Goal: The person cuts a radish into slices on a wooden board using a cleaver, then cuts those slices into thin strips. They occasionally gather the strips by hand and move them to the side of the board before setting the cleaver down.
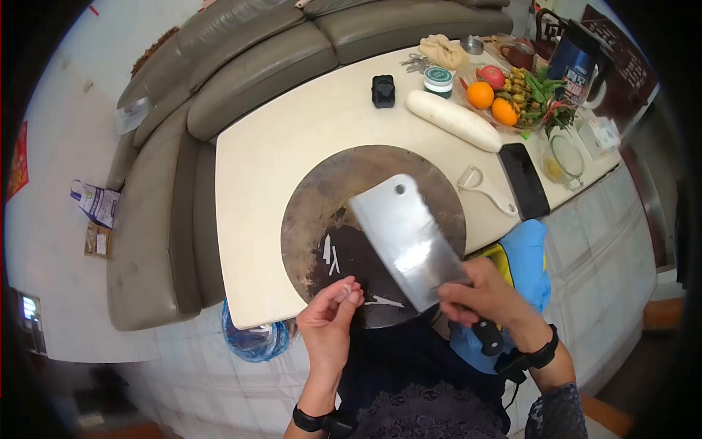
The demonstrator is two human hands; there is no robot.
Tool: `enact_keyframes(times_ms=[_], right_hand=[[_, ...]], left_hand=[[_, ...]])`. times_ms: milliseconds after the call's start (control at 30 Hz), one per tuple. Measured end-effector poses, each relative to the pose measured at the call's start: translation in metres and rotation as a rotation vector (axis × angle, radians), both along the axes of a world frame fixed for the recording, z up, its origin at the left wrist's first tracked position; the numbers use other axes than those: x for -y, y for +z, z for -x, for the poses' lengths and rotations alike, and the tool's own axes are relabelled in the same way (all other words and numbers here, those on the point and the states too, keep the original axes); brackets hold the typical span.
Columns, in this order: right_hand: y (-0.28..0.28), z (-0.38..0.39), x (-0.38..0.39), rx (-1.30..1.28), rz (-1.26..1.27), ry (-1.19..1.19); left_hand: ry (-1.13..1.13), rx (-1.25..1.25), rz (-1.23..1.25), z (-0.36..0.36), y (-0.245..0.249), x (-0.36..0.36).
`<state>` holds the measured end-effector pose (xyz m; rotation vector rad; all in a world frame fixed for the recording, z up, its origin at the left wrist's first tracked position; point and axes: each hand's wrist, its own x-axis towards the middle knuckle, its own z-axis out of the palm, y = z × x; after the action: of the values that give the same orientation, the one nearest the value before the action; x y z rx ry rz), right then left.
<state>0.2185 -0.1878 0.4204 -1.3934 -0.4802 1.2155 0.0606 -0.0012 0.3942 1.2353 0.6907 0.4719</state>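
My right hand [486,293] grips the black handle of a broad cleaver [409,241]. Its shiny blade is held tilted over the right part of a round, dark cutting board [307,197]. Over the board's front edge, my left hand [330,314] is closed in a pinch, thumb against fingers; what sits between the fingertips is too small to make out. A few thin white strips [327,250] lie on the board left of the blade. Another white strip [385,301] rests near the front edge, between my two hands.
A whole white radish [453,121] lies behind the board. To its right are a peeler [486,190], a phone [523,181] and a fruit bowl with oranges [480,95]. A blue thermos [574,62] stands at the back right. A grey sofa [263,84] borders the table.
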Motion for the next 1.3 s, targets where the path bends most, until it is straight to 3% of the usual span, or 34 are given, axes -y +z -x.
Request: enact_keyframes(times_ms=[33,67,100,167,300,533,600,633,833,967,1033,1133,1300], right_hand=[[0.000,-0.003,0.009,-0.018,0.002,-0.078],[0.000,-0.006,0.016,-0.029,0.011,-0.120],[-0.003,-0.008,0.024,-0.034,0.010,-0.127],[-0.015,-0.015,0.039,-0.095,-0.087,-0.225],[-0.034,-0.022,0.061,-0.245,-0.170,-0.341],[-0.034,-0.025,0.063,-0.279,-0.237,-0.326],[-0.033,-0.025,0.061,-0.288,-0.253,-0.335],[-0.033,-0.024,0.062,-0.294,-0.263,-0.335],[-0.034,-0.026,0.062,-0.245,-0.251,-0.320],[-0.035,-0.026,0.060,-0.266,-0.244,-0.301],[-0.035,-0.026,0.058,-0.271,-0.233,-0.311],[-0.033,-0.025,0.059,-0.273,-0.227,-0.324],[-0.033,-0.024,0.060,-0.302,-0.241,-0.353]], left_hand=[[-0.075,-0.006,-0.335,-0.002,0.004,0.001],[-0.207,-0.170,-0.730,-0.002,0.013,0.000],[-0.215,-0.173,-0.731,-0.003,0.014,0.001],[-0.372,-0.178,-1.167,-0.007,0.014,0.002],[-0.443,-0.147,-1.331,-0.009,0.012,0.003],[-0.348,-0.116,-1.441,-0.019,-0.007,-0.012],[-0.073,-0.270,-1.518,-0.028,-0.013,-0.029],[-0.079,-0.268,-1.517,-0.030,-0.013,-0.033],[0.031,-0.242,-1.091,-0.015,0.008,-0.024],[-0.155,-0.284,-1.199,0.003,-0.004,-0.017],[-0.146,-0.263,-1.256,0.001,-0.011,-0.026],[-0.010,-0.327,-1.528,-0.016,-0.010,-0.038],[0.031,-0.257,-1.454,-0.030,-0.004,-0.036]])
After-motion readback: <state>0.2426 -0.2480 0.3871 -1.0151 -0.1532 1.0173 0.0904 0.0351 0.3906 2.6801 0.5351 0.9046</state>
